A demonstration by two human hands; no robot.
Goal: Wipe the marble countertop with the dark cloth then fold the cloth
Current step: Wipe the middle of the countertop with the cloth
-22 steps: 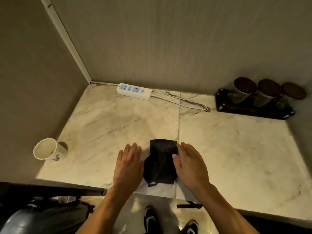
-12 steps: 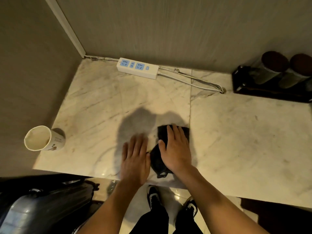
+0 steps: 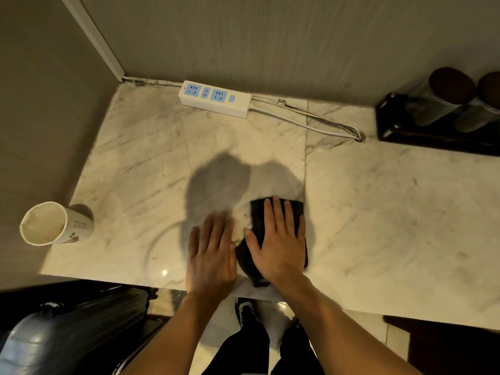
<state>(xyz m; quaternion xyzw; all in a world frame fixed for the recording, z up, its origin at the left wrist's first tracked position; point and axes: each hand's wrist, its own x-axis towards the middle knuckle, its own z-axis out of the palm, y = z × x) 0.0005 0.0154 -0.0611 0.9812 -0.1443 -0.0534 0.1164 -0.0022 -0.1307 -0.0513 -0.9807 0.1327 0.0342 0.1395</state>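
The dark cloth lies folded into a narrow strip on the marble countertop, near its front edge. My right hand rests flat on top of the cloth, fingers spread, covering most of it. Just left of the cloth, my left hand lies flat on the bare marble with fingers together, its thumb side close to the cloth's edge. Neither hand grips anything.
A white paper cup stands at the counter's front left corner. A white power strip with cables lies along the back wall. A dark tray with lidded jars sits at the back right. A suitcase stands below left.
My right hand has moved from beside the cloth onto its top and presses it flat. My left hand stays on the marble just left of it. The camera has tilted down and closer.
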